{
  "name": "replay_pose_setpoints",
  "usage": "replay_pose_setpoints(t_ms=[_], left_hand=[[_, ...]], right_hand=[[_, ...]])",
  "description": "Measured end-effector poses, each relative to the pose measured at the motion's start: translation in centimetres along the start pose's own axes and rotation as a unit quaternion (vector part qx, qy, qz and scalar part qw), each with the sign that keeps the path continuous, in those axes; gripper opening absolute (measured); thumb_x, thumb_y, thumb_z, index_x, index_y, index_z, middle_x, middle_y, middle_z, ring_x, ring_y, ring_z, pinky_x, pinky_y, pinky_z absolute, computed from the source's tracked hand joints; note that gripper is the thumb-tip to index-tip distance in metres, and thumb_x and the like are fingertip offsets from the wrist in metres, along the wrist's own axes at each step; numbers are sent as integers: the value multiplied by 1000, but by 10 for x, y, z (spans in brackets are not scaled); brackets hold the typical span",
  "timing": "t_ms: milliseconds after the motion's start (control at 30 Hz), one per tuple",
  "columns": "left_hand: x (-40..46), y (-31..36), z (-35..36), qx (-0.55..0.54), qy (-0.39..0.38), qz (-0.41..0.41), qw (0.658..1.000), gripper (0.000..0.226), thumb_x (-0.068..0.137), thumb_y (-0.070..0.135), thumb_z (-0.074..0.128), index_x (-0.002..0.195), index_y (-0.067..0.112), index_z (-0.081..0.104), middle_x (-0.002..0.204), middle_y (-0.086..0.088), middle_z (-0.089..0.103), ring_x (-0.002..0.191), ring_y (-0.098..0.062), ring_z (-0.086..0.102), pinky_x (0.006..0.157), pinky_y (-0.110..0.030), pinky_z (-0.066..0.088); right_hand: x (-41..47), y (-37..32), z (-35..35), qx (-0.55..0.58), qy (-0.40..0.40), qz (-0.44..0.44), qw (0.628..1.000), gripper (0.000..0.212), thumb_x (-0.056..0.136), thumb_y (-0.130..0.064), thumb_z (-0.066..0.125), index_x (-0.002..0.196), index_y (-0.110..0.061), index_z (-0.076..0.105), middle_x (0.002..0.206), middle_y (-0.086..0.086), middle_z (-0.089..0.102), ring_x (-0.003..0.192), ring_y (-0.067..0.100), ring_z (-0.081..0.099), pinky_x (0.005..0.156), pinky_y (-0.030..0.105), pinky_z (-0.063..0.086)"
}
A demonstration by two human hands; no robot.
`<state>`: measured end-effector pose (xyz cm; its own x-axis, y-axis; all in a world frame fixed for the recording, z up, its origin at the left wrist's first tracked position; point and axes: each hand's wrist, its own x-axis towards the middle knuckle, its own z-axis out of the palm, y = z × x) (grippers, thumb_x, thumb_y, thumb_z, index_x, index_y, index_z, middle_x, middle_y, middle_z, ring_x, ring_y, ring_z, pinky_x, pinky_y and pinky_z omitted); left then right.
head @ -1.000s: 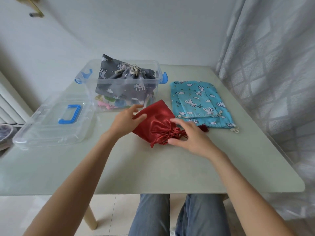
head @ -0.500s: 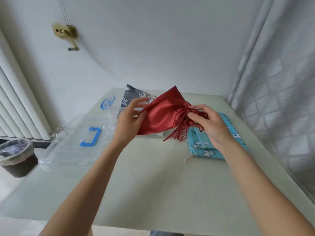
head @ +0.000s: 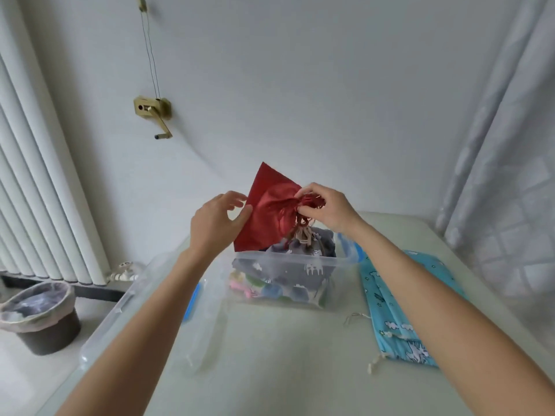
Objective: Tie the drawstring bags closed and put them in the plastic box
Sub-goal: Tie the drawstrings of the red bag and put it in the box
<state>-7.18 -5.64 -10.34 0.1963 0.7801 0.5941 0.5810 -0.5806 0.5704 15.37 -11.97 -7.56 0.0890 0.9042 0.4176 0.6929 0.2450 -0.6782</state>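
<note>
I hold a red satin drawstring bag [head: 271, 210] in the air above the clear plastic box [head: 288, 259]. My right hand [head: 326, 207] pinches its gathered, tied neck, with the red cords dangling below. My left hand [head: 217, 223] holds the bag's lower left edge between thumb and fingers. Inside the box lies a tied grey patterned bag [head: 303, 265] on top of colourful items. Blue patterned drawstring bags [head: 390, 301] lie flat on the table to the right of the box, partly hidden by my right forearm.
The box's clear lid [head: 168, 298] with a blue handle lies on the pale green table [head: 294, 355] left of the box, under my left forearm. A lined waste bin [head: 39, 316] stands on the floor at the left. A curtain [head: 504, 163] hangs at right.
Both hands picked the red bag up off the table and carried it up and back until it hangs over the box. The view has tilted upward.
</note>
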Motion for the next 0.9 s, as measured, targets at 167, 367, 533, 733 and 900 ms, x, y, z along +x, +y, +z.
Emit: replay_pose_setpoints(t_ms=[167,367,533,733,900], left_hand=[[5,-8,11,16,-87,104,991,39,86,47,59,122,34,54,122,6,58,112,-15,52,90,-32,44],[23,2,42,130,-287,99,944,87,70,66,63,143,41,22,149,10,31,129,-19,40,97,-39,43],[24,4,54,250,-359,84,895,83,75,62,60,145,42,19,149,10,33,132,-20,39,97,-37,38],[23,16,40,138,-291,66,944,51,81,37,60,130,39,47,125,11,60,111,-17,56,91,-34,46],[1,47,32,22,-118,104,987,22,88,27,55,107,28,66,98,14,71,87,-4,65,80,-30,54]], right_hand=[[-5,13,-2,-152,-224,12,963,26,88,-41,60,113,-35,65,128,-9,44,119,4,36,100,22,25],[0,26,14,-165,-157,-39,973,19,88,-20,63,103,-25,72,111,-3,64,103,11,55,96,32,42],[3,30,32,-186,-174,-1,967,20,82,-19,69,102,-23,73,105,-6,70,98,10,58,84,22,40],[-10,25,9,-82,-116,-5,990,16,84,-24,68,100,-23,72,107,-7,67,102,7,58,91,22,43],[-41,9,-16,-85,-20,-25,996,19,91,-24,60,107,-23,70,108,-10,68,100,-2,57,87,7,38]])
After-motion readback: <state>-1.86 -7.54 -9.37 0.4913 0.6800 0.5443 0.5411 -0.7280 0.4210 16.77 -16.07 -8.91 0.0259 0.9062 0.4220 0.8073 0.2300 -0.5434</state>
